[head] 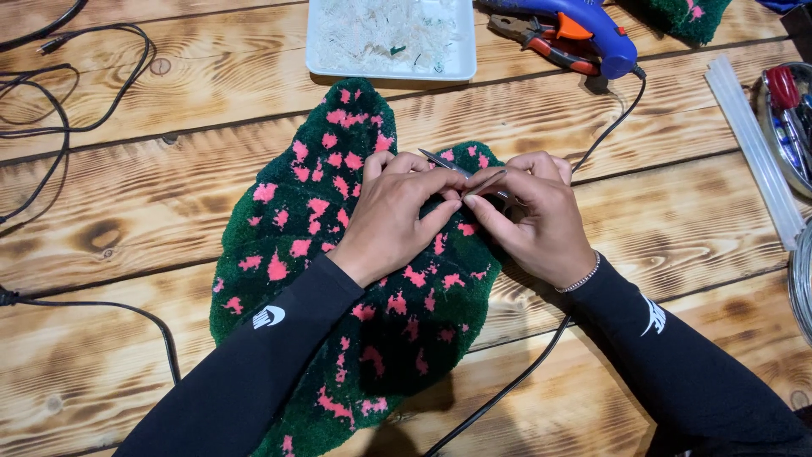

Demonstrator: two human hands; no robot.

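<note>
Two hands meet over a dark green tufted rug with pink spots, lying on the wooden tabletop; left hand pinches its pile; right hand grasps small scissors; trimming looks underway near the upper edge; a tray of clippings sits beyond.

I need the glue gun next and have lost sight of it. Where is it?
The blue glue gun lies at the top right of the head view, just right of the white tray, on red-handled pliers.

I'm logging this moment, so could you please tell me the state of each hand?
Left hand: closed, pinching the tufted green-and-pink rug piece.
Right hand: closed on small metal scissors.
</note>
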